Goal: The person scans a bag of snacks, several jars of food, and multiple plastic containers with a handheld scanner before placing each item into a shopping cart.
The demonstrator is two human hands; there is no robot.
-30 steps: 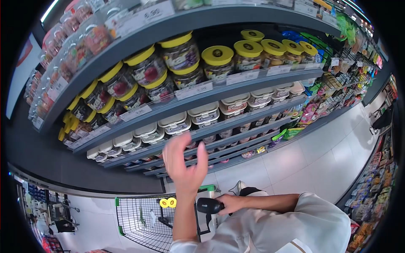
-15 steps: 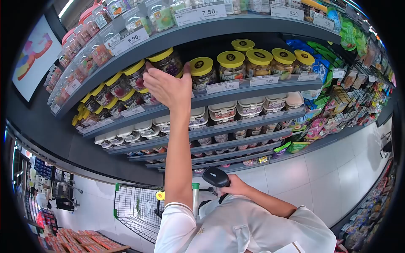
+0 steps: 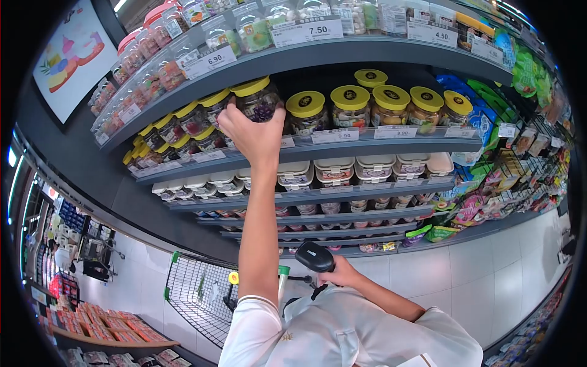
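My left hand [image 3: 254, 134] reaches up to the shelf, thumb and fingers around the lower part of a clear jar [image 3: 264, 105] with a yellow lid and dark purple contents. The jar is tilted and sits just under the shelf above. To its right stands a yellow-lidded jar [image 3: 307, 116]; more such jars [image 3: 194, 121] are stacked to its left. Low in front of my body, my right hand [image 3: 342, 273] is closed at a black rounded device [image 3: 315, 257], whose handle is mostly hidden by the fingers. A shopping cart [image 3: 202, 293] stands at the lower left.
The shelf above carries clear tubs [image 3: 254, 27] and price tags [image 3: 307, 30]; its front edge overhangs the jars. White-lidded boxes [image 3: 335, 171] fill the shelf below. Bagged snacks [image 3: 483, 122] hang at right. Tiled floor [image 3: 422, 275] lies below the shelves.
My left hand has closed in from open fingers to a grip around the purple-filled jar. The view has shifted slightly, so the shelves appear lower and further right. My right hand stays by the black device.
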